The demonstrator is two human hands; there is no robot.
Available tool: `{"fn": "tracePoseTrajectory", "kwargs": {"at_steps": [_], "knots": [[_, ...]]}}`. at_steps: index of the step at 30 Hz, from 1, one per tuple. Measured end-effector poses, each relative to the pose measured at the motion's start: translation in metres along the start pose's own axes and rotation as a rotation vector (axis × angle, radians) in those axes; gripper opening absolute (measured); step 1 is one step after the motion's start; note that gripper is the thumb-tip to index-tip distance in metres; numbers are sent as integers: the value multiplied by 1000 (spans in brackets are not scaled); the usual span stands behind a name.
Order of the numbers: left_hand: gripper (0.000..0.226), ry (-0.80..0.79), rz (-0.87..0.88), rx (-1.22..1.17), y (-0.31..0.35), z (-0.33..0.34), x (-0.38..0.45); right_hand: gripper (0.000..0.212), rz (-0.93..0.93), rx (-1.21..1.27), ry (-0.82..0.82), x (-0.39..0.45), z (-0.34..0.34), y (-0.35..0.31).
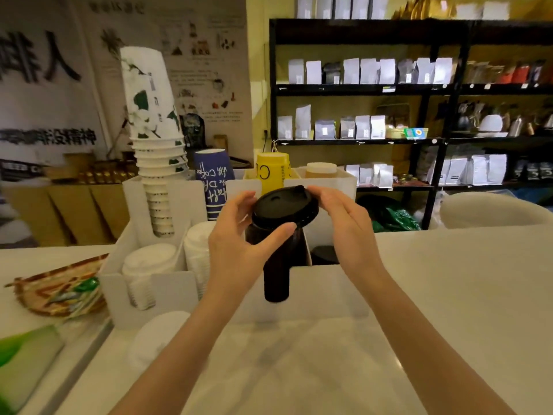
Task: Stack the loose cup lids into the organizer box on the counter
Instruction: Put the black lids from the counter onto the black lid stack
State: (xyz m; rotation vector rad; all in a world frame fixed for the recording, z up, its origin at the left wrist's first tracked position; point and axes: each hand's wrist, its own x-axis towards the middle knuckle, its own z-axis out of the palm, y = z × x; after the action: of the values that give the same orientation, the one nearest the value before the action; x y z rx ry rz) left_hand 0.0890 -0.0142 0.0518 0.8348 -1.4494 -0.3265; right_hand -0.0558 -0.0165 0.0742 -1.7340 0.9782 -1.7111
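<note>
A white organizer box (167, 290) stands on the pale counter. Both hands hold a black cup lid (284, 206) over its middle front compartment. My left hand (239, 241) grips the lid's left and near rim, thumb across the front. My right hand (344, 226) touches its right rim with the fingertips. Under the lid a stack of black lids (276, 277) shows through the compartment's front slot. White lid stacks (149, 263) (199, 253) fill the two compartments to the left. One loose white lid (161, 336) lies on the counter in front of the box.
Stacks of paper cups stand in the box's back row: white with green print (155, 145), blue (214, 181), yellow (273, 170). A woven tray with packets (59, 287) lies at the left. Black shelves of bags (389, 100) stand behind the counter.
</note>
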Motion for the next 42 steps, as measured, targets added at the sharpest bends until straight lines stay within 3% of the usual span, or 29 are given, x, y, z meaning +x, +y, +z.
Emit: {"fn": "tracePoseTrajectory", "kwargs": {"at_steps": [4,8,17,30,36,40,42], "knots": [[49,47,-5,-25,-10,-4,17,30,62,32,-74,13,12,14],[41,45,-20,100,-28,2,22,31,137,37,-197,21,18,28],[43,-5,-20,284,-36,9,19,28,211,76,-243,25,16,48],[41,-161,-80,291,-36,-1,22,26,122,-39,-177,17,20,54],[38,-222,-23,346,-36,0,17,40,72,-224,-189,16,16,57],[47,-292,-38,435,-33,-5,15,37,10,-321,-218,17,19,51],[49,-298,-56,421,-29,-13,14,48,-44,-410,-184,14,27,45]]}}
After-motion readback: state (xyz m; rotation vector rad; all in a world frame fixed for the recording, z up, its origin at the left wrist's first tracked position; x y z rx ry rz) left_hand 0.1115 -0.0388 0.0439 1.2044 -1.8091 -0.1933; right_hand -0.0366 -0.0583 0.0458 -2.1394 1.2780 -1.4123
